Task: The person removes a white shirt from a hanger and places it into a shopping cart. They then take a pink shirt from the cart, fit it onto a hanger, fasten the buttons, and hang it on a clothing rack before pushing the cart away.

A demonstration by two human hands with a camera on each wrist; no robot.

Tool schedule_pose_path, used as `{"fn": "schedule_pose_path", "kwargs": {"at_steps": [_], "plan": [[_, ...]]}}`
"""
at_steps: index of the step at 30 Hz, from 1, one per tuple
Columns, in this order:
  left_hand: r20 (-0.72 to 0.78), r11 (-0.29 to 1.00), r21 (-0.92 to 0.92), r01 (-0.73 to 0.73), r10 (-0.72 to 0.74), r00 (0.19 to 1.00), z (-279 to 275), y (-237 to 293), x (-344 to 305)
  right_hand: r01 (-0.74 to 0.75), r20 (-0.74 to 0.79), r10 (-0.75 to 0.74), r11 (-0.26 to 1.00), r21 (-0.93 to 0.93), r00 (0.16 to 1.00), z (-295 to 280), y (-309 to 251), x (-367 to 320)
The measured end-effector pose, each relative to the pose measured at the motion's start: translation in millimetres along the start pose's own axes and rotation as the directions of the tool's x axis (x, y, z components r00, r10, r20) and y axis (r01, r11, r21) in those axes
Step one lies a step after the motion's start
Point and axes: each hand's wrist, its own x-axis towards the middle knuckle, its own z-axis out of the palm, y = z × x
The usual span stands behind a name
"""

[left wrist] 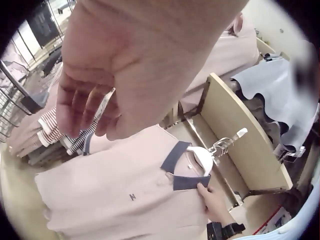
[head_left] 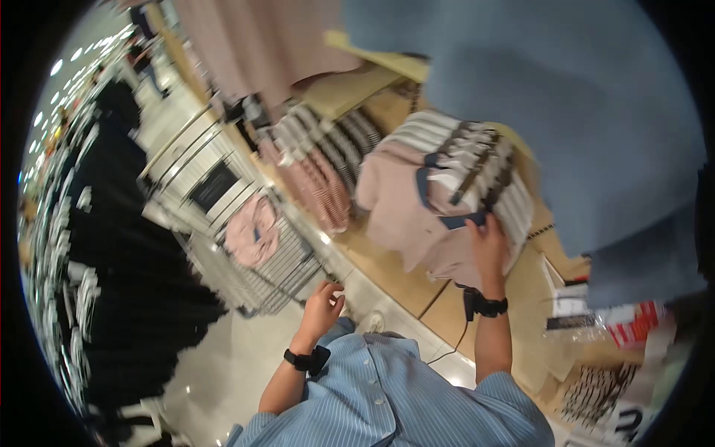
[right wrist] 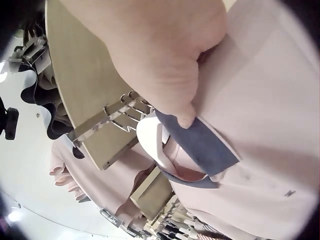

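A pink polo shirt (head_left: 402, 216) with a dark blue collar (left wrist: 176, 159) lies over striped folded clothes on the wooden shelf. My right hand (head_left: 489, 249) pinches the edge of that collar, its thumb on top, as the right wrist view also shows at the collar (right wrist: 200, 147). A white hanger (right wrist: 150, 137) sits inside the neck. My left hand (head_left: 322, 309) hangs in the air away from the shirt, fingers loosely bent and holding nothing; in the left wrist view the hand (left wrist: 125, 65) is above the shirt.
A metal cart (head_left: 279, 272) with a pink garment (head_left: 253, 229) in it stands at the left. Beyond it is a rack of black clothes (head_left: 126, 246). Blue garments (head_left: 514, 97) hang at the upper right, over the shelf. A person (head_left: 141, 63) is far off in the aisle.
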Motion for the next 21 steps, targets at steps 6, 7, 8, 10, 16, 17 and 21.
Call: {"fn": "schedule_pose_path", "kwargs": {"at_steps": [6, 7, 8, 10, 16, 17, 21], "plan": [[-0.113, 0.975, -0.016, 0.222, -0.222, 0.968, -22.3, -19.4, -50.8, 0.141, -0.116, -0.151, 0.986, -0.093, 0.982, 8.1, 39.8, -29.7], [-0.134, 0.969, -0.001, 0.248, -0.246, 0.96, -24.9, -22.0, -55.8, 0.11, -0.112, -0.118, 0.991, -0.073, 0.987, 3.5, 36.1, -32.7], [-0.151, 0.963, 0.013, 0.27, -0.265, 0.952, -27.2, -25.1, -60.0, 0.077, -0.11, -0.083, 0.995, -0.058, 0.99, 0.5, 34.9, -36.8], [-0.18, 0.96, -0.011, 0.28, -0.277, 0.944, -29.7, -31.3, -68.8, 0.029, -0.09, -0.037, 0.996, -0.085, 0.995, 1.7, 51.4, -45.7], [-0.224, 0.95, -0.038, 0.311, -0.311, 0.924, -48.5, -48.8, -95.2, -0.178, -0.287, 0.074, 0.918, -0.355, 0.955, -0.7, 47.0, -90.6], [-0.236, 0.949, -0.039, 0.313, -0.313, 0.92, -53.2, -55.5, -100.4, -0.218, -0.359, 0.067, 0.89, -0.401, 0.931, 3.0, 42.4, -100.2], [-0.246, 0.926, -0.052, 0.373, -0.374, 0.894, -81.6, -76.4, -134.3, -0.295, -0.45, 0.103, 0.876, -0.382, 0.887, 27.4, 22.4, -148.8]]}}
